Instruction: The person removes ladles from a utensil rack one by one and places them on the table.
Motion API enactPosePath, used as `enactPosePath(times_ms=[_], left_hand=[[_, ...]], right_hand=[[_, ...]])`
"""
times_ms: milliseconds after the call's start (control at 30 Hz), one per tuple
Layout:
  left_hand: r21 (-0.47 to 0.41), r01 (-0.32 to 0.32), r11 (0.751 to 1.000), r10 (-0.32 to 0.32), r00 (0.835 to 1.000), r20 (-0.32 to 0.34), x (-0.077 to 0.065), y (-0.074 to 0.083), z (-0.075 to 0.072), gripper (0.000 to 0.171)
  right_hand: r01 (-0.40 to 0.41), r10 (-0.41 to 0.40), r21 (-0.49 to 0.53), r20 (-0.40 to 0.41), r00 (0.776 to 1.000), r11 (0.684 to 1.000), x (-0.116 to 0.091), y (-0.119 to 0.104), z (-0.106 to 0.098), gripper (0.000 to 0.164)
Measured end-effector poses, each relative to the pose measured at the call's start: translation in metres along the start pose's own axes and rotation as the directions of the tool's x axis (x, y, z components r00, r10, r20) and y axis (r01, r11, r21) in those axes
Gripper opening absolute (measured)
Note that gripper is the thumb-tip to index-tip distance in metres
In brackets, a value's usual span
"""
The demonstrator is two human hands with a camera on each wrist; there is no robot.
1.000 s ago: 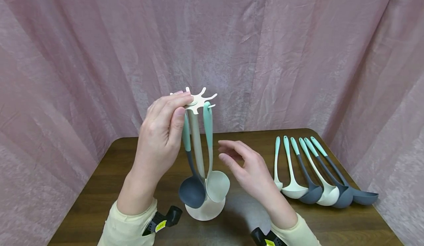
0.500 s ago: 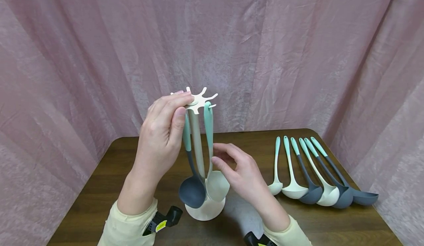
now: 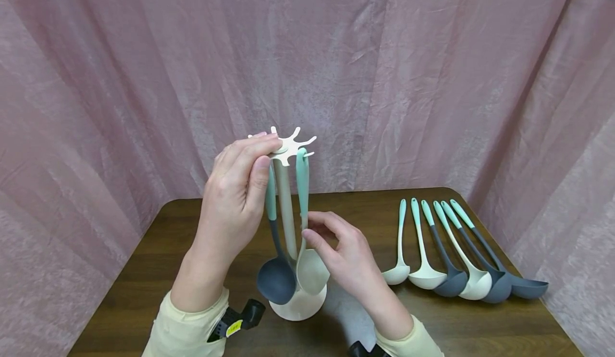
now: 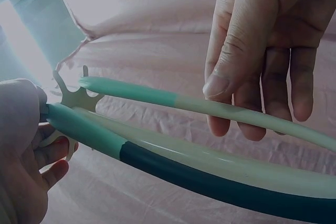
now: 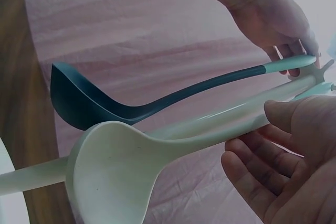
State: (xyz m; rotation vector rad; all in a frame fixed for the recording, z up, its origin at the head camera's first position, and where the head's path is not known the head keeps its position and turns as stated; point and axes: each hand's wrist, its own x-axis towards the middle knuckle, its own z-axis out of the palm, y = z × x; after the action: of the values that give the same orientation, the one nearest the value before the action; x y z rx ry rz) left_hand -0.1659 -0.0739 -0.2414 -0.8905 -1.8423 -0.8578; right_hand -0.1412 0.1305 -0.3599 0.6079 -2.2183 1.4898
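A cream utensil rack with a hooked top stands on the table. From its hooks hang a white ladle and a dark grey ladle, both with mint handles. My left hand holds the rack's top, fingers over the hooks and thumb beside the grey ladle's handle. Lower down, my right hand has thumb and index finger on either side of the white ladle's stem, pinching it below the mint grip. In the right wrist view the other right fingers spread beneath the stem.
At the right, several white and dark grey ladles with mint handles lie side by side on the brown wooden table. A pink curtain hangs behind and at both sides.
My right hand has moved left to the white ladle's stem and taken hold of it. Both hanging ladle bowls have shifted slightly left. The left hand stays on the rack's top.
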Motion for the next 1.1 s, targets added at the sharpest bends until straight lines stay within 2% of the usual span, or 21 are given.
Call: enactPosePath(times_ms=[333, 733, 1100], left_hand=[[0.000, -0.006, 1.000, 0.006, 1.000, 0.012, 0.0008, 0.0010, -0.0002, 0.035], [0.003, 0.000, 1.000, 0.000, 1.000, 0.016, 0.0003, 0.0009, -0.0005, 0.038], [0.013, 0.003, 1.000, -0.004, 1.000, 0.013, 0.0001, 0.0009, -0.0014, 0.037]], right_hand=[[0.019, -0.019, 0.000, -0.029, 0.999, 1.000, 0.0012, -0.0010, 0.0027, 0.021], [0.045, -0.044, 0.035, -0.047, 0.998, 0.998, 0.0013, 0.0003, 0.0032, 0.021], [0.053, -0.052, 0.019, -0.044, 0.998, 0.998, 0.0016, -0.0015, 0.0020, 0.020]])
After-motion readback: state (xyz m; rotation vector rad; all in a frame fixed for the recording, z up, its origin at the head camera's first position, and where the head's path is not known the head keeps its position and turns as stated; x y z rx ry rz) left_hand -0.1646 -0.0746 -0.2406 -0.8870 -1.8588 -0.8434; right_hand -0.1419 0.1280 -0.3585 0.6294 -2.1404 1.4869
